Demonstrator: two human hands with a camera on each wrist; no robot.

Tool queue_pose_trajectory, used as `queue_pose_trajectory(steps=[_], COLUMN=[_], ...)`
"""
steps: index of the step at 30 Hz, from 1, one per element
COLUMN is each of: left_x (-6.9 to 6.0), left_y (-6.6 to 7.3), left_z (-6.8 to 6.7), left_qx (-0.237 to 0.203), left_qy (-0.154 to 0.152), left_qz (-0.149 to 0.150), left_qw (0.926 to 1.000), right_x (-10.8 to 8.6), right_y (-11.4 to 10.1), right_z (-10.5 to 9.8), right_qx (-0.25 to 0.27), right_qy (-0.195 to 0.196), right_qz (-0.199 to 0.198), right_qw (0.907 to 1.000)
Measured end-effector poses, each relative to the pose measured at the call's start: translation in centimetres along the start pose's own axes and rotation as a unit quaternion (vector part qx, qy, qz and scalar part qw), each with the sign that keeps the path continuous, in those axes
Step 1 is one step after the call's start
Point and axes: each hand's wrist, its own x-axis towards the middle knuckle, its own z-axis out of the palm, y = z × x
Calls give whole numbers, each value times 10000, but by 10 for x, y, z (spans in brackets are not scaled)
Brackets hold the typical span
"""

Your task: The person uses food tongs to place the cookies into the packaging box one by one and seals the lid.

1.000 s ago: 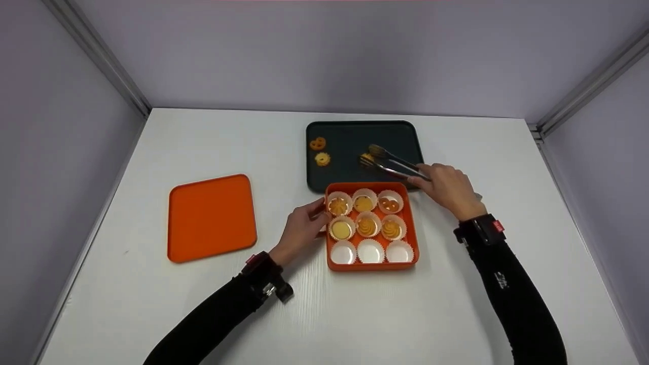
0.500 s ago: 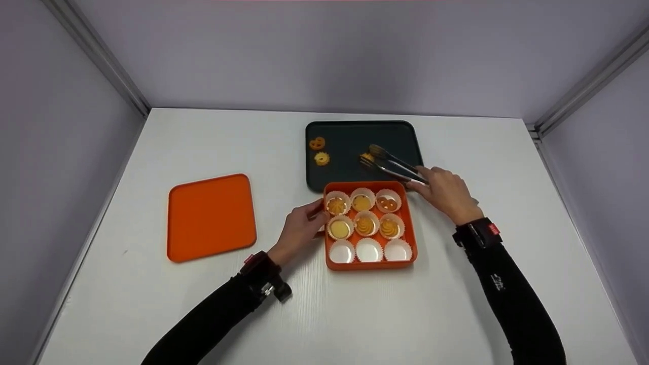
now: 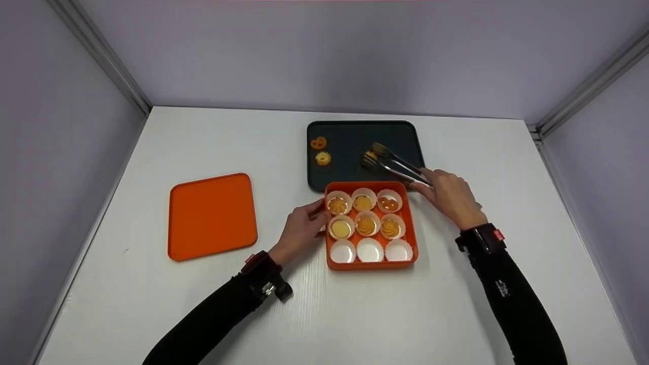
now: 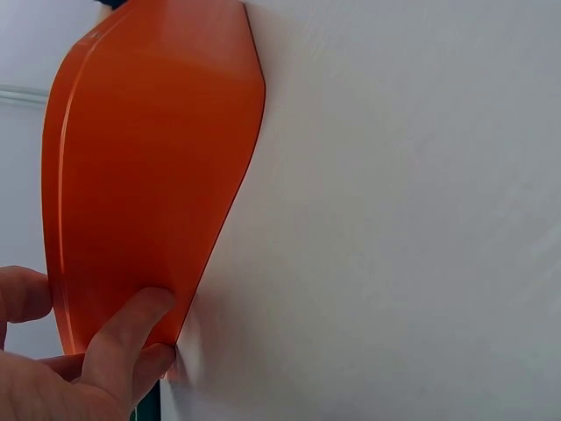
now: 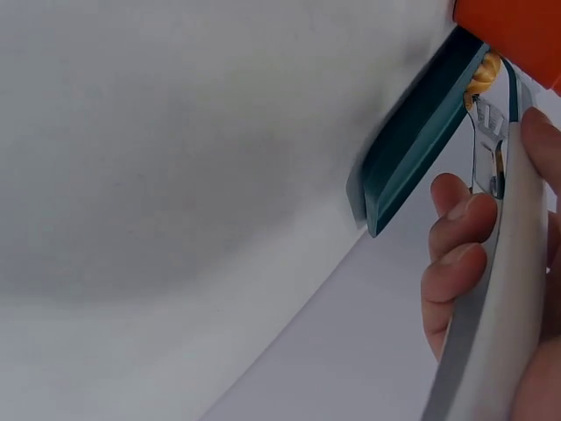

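Though partly under orange box (image 3: 372,266), white table (image 3: 365,317) between pale walls (image 3: 243,56).

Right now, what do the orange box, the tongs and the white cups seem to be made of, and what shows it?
Orange box: probably smooth, satin plastic, from its even colour and soft rim highlight.
Tongs: likely polished metal, given the bright streaks along the arms.
White cups: perhaps matte paper, by their thin, pleated walls; plastic is possible.
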Motion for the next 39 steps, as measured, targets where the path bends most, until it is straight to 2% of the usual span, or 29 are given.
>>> queue_pose_trajectory(steps=[5,15,25,39], left_x=[0,1,2,1], left_y=[1,0,-1,1], left_z=[0,-1,-2,0], left_qx=[-100,5,80,92], left_qy=[27,1,-75,-35], left_qz=[-1,-40,170,43], left_qw=[9999,10000,9998,9999], right_x=[-6,-21,-44,-79], right_y=[-2,-10,-20,-24], right_z=[-6,-21,-36,-40], right_qx=[4,39,126,-52], right_qy=[95,381,647,705], right_qz=[-60,-245,-775,-1319], right_qw=[9999,9990,9948,9887])
